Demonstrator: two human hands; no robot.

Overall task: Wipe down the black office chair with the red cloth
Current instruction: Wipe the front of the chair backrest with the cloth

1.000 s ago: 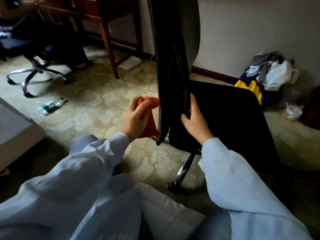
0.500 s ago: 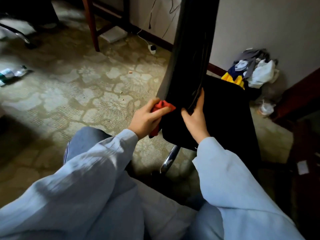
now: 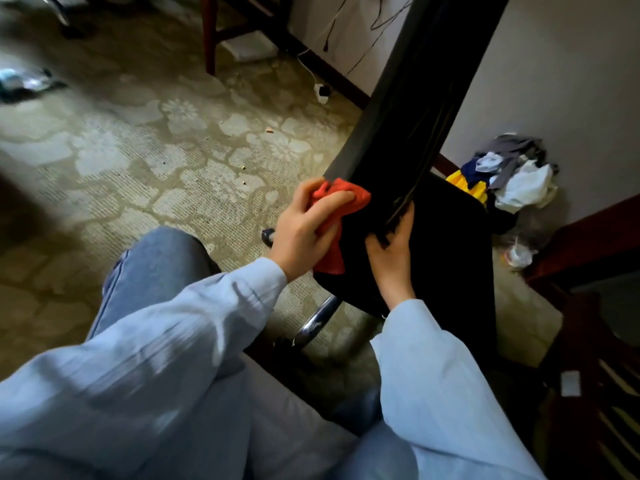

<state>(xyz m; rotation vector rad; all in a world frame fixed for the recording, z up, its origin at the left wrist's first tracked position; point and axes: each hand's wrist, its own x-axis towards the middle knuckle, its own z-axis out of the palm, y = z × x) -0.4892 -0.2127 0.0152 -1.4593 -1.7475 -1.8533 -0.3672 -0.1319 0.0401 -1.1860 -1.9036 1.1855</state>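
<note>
Here, the left hand (image 3: 304, 230) is clutching the bunched red cloth (image 3: 341, 202) (fingers curled round it) and pressing it against the lower side edge of the black office chair (image 3: 415, 116), which is standing on the patterned carpet (image 3: 156, 150). The right hand (image 3: 391, 254) is lying just beside it at the backrest's base, fingers stretched upward on the black surface, gripping nothing. A pile of clothes (image 3: 509, 174) is sitting by the wall beyond.
</note>
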